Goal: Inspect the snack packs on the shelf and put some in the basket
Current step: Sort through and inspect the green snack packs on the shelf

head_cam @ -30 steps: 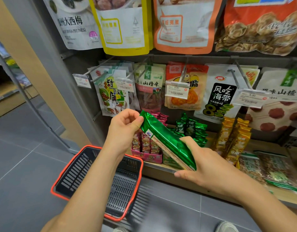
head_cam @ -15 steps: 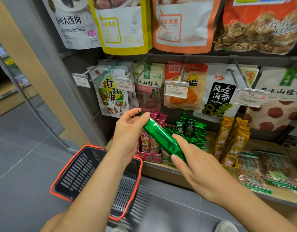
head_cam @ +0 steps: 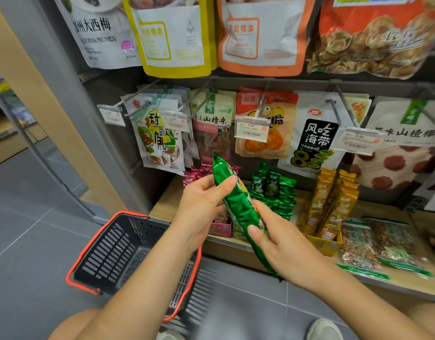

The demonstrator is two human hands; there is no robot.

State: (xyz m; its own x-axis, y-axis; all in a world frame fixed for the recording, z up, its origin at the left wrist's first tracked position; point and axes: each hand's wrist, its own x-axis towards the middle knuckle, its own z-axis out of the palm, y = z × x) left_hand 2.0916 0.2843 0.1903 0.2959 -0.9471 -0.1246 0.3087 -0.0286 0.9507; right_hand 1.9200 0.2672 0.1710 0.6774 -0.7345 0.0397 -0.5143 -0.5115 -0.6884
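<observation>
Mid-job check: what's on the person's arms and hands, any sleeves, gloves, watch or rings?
Nothing worn shows. The left hand and right hand are bare: no gloves, no ring visible. The left forearm and right forearm are bare to the frame's edge, with no sleeve, watch or band in view.

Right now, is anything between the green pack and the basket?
Only the left forearm, crossing above the basket's right side. The left hand and right hand hold the pack by the shelf; the basket's left part lies uncovered.

Wooden shelf (head_cam: 165,204): pink packs (head_cam: 195,176), green packs (head_cam: 276,190), yellow packs (head_cam: 333,204), nut bags (head_cam: 373,244).
</observation>
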